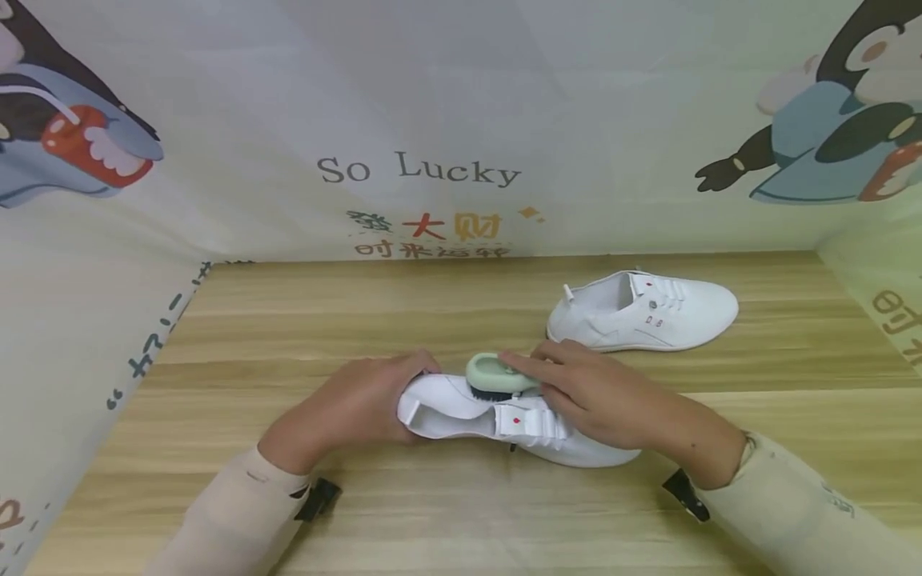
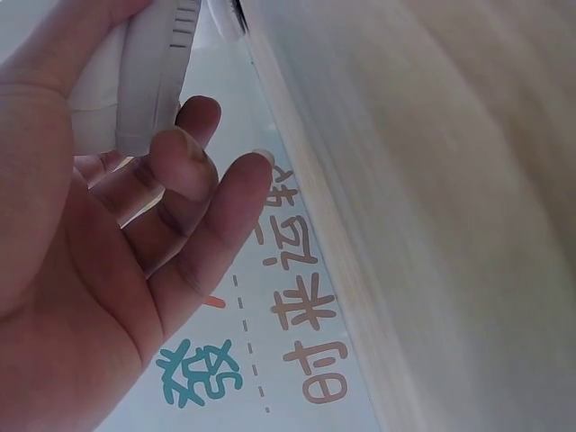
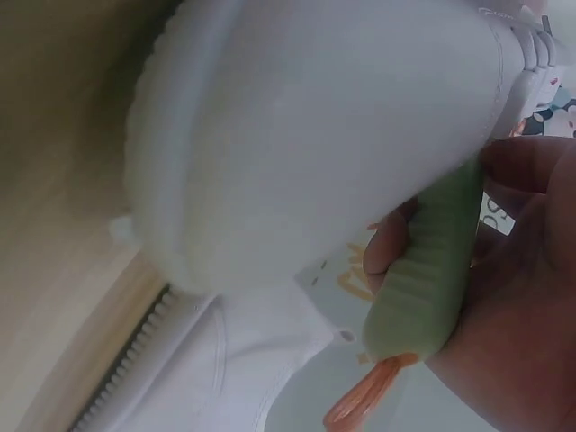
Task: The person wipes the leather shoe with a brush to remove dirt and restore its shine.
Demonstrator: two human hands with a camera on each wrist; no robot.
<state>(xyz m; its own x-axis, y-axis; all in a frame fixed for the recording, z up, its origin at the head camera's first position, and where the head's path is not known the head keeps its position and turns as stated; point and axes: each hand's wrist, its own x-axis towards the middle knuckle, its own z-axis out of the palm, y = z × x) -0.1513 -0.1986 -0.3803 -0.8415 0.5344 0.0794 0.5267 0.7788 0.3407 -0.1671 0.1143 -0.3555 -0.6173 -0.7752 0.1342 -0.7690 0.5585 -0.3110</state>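
A white shoe (image 1: 446, 396) is tilted on its side over the wooden tabletop, its opening facing the person. My left hand (image 1: 363, 400) grips it by the heel; the left wrist view shows the heel (image 2: 139, 76) between thumb and fingers. My right hand (image 1: 594, 392) holds a pale green brush (image 1: 493, 370), its dark bristles against the shoe's upper side. In the right wrist view the fingers wrap the ridged green handle (image 3: 423, 270), from whose end an orange loop (image 3: 369, 391) hangs. The shoe's toe (image 3: 315, 135) fills much of that view.
A second white shoe (image 1: 691, 312) stands upright at the back right, toe pointing right. The wood-grain tabletop (image 1: 288, 320) ends at a printed backdrop (image 1: 432, 96) behind, with printed side walls left and right.
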